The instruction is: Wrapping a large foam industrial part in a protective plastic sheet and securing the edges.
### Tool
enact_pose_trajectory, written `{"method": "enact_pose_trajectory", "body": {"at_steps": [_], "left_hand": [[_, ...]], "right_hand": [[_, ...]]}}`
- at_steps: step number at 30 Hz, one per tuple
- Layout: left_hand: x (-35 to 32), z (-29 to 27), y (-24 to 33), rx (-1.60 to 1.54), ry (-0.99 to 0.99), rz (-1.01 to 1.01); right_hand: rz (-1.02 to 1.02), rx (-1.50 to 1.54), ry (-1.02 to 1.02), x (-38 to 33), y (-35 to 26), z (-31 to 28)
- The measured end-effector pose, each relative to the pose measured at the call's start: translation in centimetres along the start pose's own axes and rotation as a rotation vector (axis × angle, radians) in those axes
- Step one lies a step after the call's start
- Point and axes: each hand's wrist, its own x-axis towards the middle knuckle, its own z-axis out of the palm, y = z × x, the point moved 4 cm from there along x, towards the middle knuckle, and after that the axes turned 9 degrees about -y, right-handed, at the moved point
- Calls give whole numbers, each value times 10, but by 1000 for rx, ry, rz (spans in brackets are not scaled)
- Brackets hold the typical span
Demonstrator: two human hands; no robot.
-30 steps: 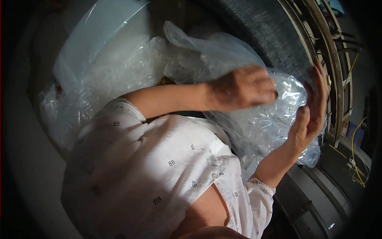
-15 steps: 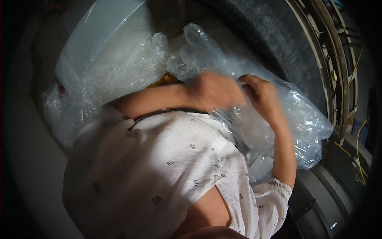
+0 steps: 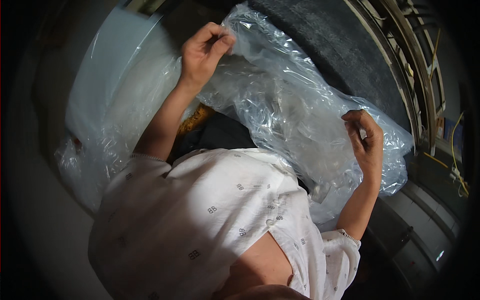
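A large, crinkled sheet of clear plastic film [image 3: 300, 102] spreads over my lap and off to the right. Raised at the far left of the sheet, my left hand [image 3: 204, 52] pinches its upper edge between thumb and curled fingers. My right hand [image 3: 368, 140] is at the film's right part, its fingers bent and closed on the film near that same edge; the exact grip is partly hidden. Between the two hands the edge runs in a slanting, fairly straight line.
More clear plastic [image 3: 135, 95] is heaped to the left, with a smooth pale sheet [image 3: 107, 55] standing up behind it. Dark grey fabric-like surface [image 3: 320, 45] lies beyond the film. A metal frame [image 3: 400, 55] curves along the right, with a yellow cable [image 3: 453, 140] nearby.
My left hand has swung from close beside the right one to the far left, drawing out the film's edge. My right hand has moved slightly right and nearer.
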Motion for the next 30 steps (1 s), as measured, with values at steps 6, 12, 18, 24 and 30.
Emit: {"method": "enact_pose_trajectory", "body": {"at_steps": [6,12,18,24,30], "left_hand": [[4,58,78,418,-253,272],[-5,104,83,392,-320,282],[1,119,76,462,-328,263],[7,128,71,429,-282,195],[49,137,64,220,-281,-13]], "right_hand": [[-271,-132,224,8,-31,-4],[-554,-23,379,43,-69,-2],[-543,309,52,51,-44,0],[-448,591,107,43,-30,0],[-374,695,135,40,-25,-6]]}}
